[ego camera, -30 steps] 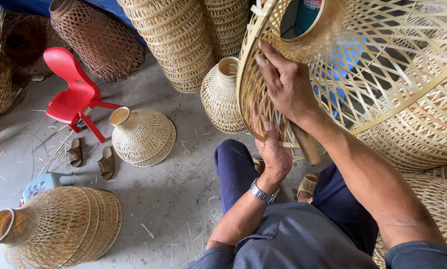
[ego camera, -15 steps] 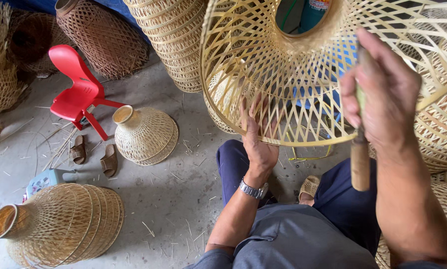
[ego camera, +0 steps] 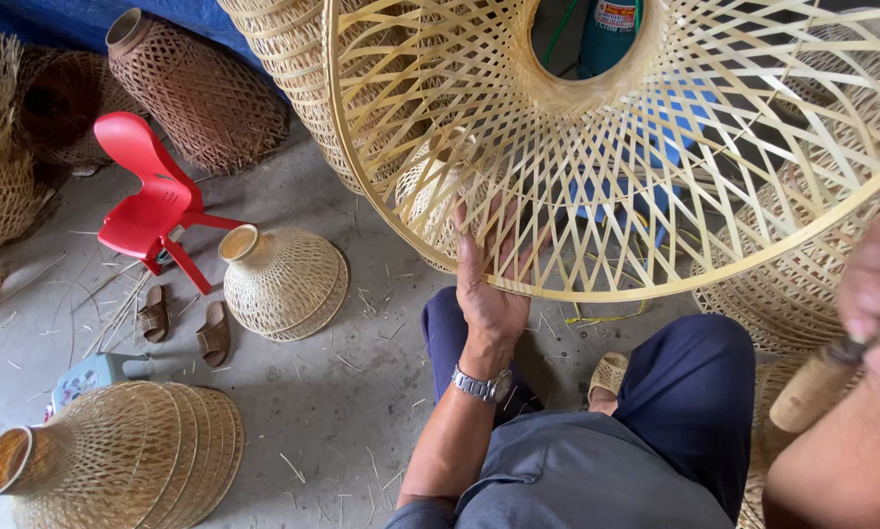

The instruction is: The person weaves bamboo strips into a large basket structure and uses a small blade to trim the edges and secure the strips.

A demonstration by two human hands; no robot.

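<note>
Positions are given relative to the large shade, an open-weave bamboo piece held up in front of the seated person, its wide rim toward the camera and its narrow neck away.

Far left of the shade, dark baskets and frayed straw bundles are stacked against a blue tarpaulin. Nearer, a red chair stands on the concrete floor, with a pair of sandals beside its legs. Below left of the shade, a stack of nested shades lies on its side, and a single small shade rests mouth-down just left of the rim; finished pieces appear to be set aside within reach.

At the lower rim of the shade, the left hand is seen with fingers spread and pushed through the lattice from below, the thumb lying against the rim strip. The hold is judged to serve as support and steadying, so that the weave faces the person.

Right of and below the rim, the right hand is closed around a wooden tool handle, held clear of the shade. The tool's working end is out of view. More stacked shades lie behind the rim at right.
</note>
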